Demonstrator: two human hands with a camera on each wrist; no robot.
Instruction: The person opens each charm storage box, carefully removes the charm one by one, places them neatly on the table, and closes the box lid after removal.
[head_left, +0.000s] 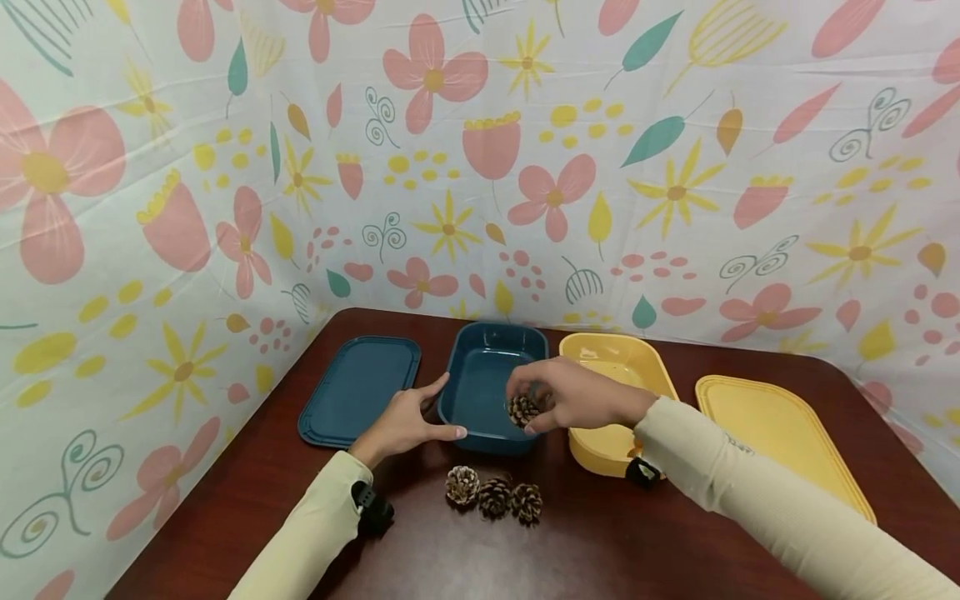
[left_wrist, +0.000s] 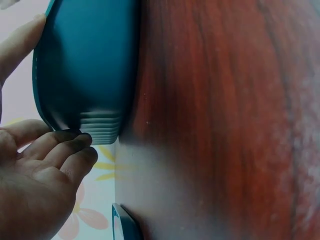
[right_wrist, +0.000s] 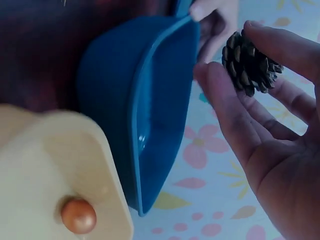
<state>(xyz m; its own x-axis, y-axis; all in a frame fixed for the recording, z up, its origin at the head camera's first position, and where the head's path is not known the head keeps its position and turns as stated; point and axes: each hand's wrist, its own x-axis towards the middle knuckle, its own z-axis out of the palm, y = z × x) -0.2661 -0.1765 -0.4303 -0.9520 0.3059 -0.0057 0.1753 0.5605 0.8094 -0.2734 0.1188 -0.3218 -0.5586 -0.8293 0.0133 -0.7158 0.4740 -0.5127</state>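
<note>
Right hand pinches one pine cone above the blue container. Left hand, fingers spread wide, touches that container's rim. Three further pine cones lie on the table nearby.

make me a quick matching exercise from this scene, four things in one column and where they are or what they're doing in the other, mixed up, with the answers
Things
1. right hand
2. flat blue lid
3. shiny orange ball
4. row of three pine cones

Places and states
A. inside the yellow box
B. on the near side of the blue box
C. gripping a single pine cone
D. left of the blue box

Pairs: 1-C, 2-D, 3-A, 4-B
</note>
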